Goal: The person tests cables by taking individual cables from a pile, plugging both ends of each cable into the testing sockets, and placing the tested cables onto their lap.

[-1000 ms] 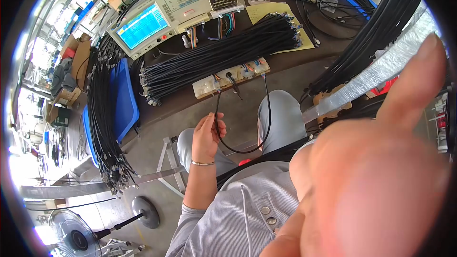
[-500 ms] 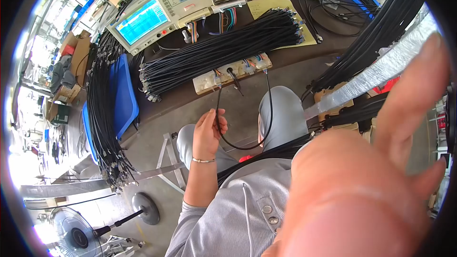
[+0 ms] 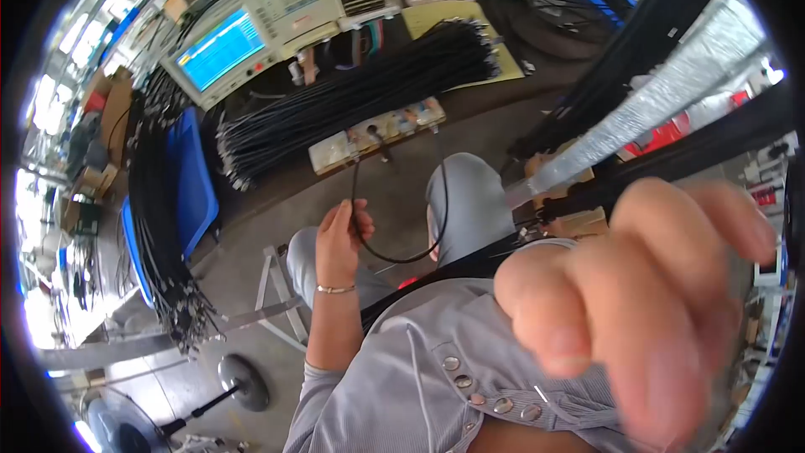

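My left hand point(image 3: 340, 239), with a bracelet at the wrist, pinches the left side of a black cable point(image 3: 408, 261) that hangs in a U-shaped loop. Both ends of the cable run up to a pale connector fixture point(image 3: 331, 156) on the table's front edge. Very near the camera is my right hand point(image 3: 637, 302), large and slightly blurred. Its fingers are loosely bent and apart, and nothing shows in them. Behind the fixture lies a thick bundle of black cables point(image 3: 352, 101).
A tester with a lit screen point(image 3: 223, 49) stands at the back of the table. To the left, more cables point(image 3: 159, 210) hang over a blue tray point(image 3: 194, 184). A foil-wrapped bar point(image 3: 654, 109) crosses on the right. A fan point(image 3: 126, 432) stands at lower left.
My right hand has turned, its raised finger coming down and its fingers bending. The view has shifted, so the table appears further left. My left hand stays on the cable.
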Action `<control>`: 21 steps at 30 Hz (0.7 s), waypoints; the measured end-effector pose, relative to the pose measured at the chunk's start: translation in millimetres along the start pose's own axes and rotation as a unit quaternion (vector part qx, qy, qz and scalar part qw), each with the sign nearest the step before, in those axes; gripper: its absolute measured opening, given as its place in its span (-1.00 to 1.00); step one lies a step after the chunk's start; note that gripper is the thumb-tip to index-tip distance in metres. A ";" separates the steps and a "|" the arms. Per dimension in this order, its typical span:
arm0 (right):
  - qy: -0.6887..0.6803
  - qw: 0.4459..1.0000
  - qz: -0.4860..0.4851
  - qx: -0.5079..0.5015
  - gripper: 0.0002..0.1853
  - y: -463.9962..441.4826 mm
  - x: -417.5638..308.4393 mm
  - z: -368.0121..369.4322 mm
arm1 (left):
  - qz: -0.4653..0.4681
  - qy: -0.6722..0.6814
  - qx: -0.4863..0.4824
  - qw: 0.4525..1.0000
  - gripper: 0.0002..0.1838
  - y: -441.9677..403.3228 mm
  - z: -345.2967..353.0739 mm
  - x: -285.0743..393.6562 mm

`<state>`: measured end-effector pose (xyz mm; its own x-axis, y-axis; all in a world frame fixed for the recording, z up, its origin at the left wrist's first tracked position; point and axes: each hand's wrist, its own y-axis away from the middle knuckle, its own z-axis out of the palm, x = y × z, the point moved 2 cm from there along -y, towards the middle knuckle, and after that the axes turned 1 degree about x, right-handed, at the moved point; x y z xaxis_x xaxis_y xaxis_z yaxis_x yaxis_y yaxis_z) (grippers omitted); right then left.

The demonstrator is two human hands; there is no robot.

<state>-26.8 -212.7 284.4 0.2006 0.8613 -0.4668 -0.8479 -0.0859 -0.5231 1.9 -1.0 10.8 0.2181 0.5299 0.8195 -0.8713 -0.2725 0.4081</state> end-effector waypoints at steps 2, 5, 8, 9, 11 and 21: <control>0.140 0.963 -0.046 0.227 -0.75 10.6 -11.6 13.8 | -0.004 0.000 -0.023 1.000 -0.71 -1.1 0.8 -0.8; 0.122 0.969 -0.087 0.199 -0.74 10.3 -14.1 19.4 | -0.009 0.001 -0.007 1.000 -0.70 -0.4 -2.1 -3.0; 0.092 0.973 -0.108 0.181 -0.72 13.0 -13.9 23.8 | -0.007 -0.007 -0.007 1.000 -0.69 5.2 1.2 0.2; 0.081 0.975 -0.111 0.177 -0.72 14.7 -13.4 25.2 | -0.009 -0.008 -0.006 1.000 -0.69 7.4 0.8 -0.8; 0.054 0.978 -0.118 0.163 -0.71 15.8 -11.1 27.9 | -0.004 -0.003 -0.011 1.000 -0.69 8.0 1.8 0.9; -0.071 0.983 -0.134 0.099 -0.65 22.2 -0.7 31.8 | -0.003 0.003 -0.014 1.000 -0.71 8.0 0.5 -0.6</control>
<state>-61.3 -199.3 295.9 0.3721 0.9018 -0.2196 -0.8557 0.2416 -0.4576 -5.0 -3.9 13.8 0.2212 0.5357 0.8149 -0.8820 -0.2465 0.4016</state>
